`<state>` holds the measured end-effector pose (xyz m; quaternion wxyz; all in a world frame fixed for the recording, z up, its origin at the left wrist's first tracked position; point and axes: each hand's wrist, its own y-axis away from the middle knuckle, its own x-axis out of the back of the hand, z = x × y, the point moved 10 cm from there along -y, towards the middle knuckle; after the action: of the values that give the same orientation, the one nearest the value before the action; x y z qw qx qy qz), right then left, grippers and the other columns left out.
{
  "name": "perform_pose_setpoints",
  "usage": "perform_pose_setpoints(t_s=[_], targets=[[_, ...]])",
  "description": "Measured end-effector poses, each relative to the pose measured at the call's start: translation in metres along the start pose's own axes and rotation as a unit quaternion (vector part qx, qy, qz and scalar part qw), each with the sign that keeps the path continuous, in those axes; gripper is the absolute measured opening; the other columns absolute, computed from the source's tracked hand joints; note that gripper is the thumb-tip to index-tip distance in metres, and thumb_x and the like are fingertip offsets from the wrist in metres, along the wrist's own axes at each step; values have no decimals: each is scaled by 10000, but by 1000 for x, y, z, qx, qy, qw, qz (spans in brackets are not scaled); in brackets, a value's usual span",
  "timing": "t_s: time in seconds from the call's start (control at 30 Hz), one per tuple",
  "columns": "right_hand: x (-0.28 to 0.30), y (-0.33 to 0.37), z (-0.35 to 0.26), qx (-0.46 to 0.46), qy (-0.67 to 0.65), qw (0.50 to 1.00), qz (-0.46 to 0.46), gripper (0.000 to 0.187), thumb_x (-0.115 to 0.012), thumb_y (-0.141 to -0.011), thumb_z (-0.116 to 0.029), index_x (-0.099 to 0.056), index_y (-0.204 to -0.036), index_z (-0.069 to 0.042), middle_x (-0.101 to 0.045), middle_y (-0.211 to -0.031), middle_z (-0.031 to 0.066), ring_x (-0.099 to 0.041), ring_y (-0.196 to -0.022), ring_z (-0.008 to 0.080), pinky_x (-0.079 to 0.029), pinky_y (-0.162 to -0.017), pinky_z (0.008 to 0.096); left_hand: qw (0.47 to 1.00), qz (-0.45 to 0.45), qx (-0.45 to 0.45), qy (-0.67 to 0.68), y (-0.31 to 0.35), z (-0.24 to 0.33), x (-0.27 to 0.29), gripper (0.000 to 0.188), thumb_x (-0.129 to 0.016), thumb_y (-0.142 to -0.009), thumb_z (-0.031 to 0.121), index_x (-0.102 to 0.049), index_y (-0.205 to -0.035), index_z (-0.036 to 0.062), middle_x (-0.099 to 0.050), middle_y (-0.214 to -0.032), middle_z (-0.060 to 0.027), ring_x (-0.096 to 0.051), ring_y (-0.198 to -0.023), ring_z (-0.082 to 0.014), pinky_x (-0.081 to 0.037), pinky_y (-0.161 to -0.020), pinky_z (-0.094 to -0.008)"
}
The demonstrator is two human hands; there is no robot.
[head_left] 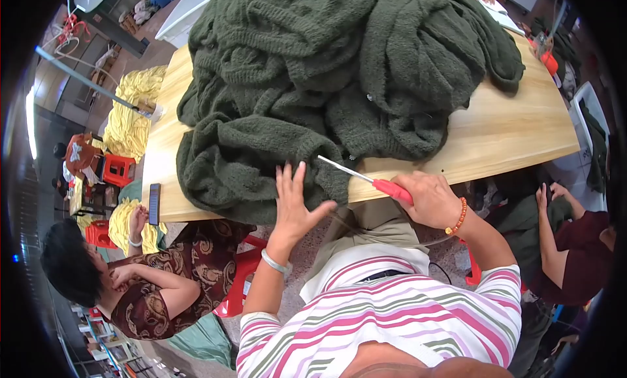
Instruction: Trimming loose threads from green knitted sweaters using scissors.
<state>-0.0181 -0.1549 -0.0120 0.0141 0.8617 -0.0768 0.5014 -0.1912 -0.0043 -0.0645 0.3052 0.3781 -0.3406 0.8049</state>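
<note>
A dark green knitted sweater (248, 149) lies bunched at the front edge of the table, against a big heap of similar dark green knitwear (281, 58). My left hand (295, 205) rests on the sweater's near side, fingers spread and thumb out to the right. My right hand (428, 198) is closed around the red handle of a tool with a long thin metal shaft (349, 170); its exact kind I cannot make out. The shaft points up and left, its tip at the ribbed edge of the sweater. A thin cord or tube runs below my right wrist.
The pale wooden table (516, 126) shows bare wood at right. A dark brush-like block (154, 204) lies on its left edge. Seated people are close at left (163, 286) and right (575, 254). Yellow fabric (134, 123), red stools (119, 171) and a white tub (581, 120) stand around.
</note>
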Motion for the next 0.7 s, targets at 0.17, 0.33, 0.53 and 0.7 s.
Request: perform_pose_setpoints(t_s=[0.17, 0.33, 0.53, 0.7], targets=[[8, 0, 16, 5, -44, 996, 74, 233, -636, -839, -141, -600, -1060, -75, -657, -836, 156, -638, -820, 346, -495, -730, 455, 990, -96, 47, -95, -5, 19, -21, 1066, -878, -614, 328, -292, -1489, 161, -163, -1520, -289, -88, -1425, -507, -404, -988, -599], [19, 2, 28, -23, -65, 994, 88, 235, -640, -849, -147, -602, -1072, -84, -650, -833, 169, -627, -785, 375, -486, -695, 459, 998, -7, -41, -38, -9, 11, -3, 484, -697, -688, 10, -626, -1165, 60, -535, -1270, -233, -531, -1185, -411, -486, -933, -427], [29, 12, 51, -41, -104, 984, 141, 224, -636, -857, -151, -596, -1068, -86, -637, -809, 178, -620, -762, 391, -480, -669, 463, 883, 213, 58, 415, -52, -44, 119, 347, -476, -854, -39, -608, -1174, -55, -651, -1142, -125, -616, -1054, -205, -473, -957, -338], [46, 20, 68, -51, -159, 969, 181, 269, -618, -864, -65, -608, -1130, -33, -689, -924, 163, -694, -809, 304, -533, -716, 365, 834, 258, -17, 488, -122, 28, 266, 393, -458, -950, 196, -529, -1263, -33, -608, -1218, -156, -623, -1083, -249, -493, -991, -393]])
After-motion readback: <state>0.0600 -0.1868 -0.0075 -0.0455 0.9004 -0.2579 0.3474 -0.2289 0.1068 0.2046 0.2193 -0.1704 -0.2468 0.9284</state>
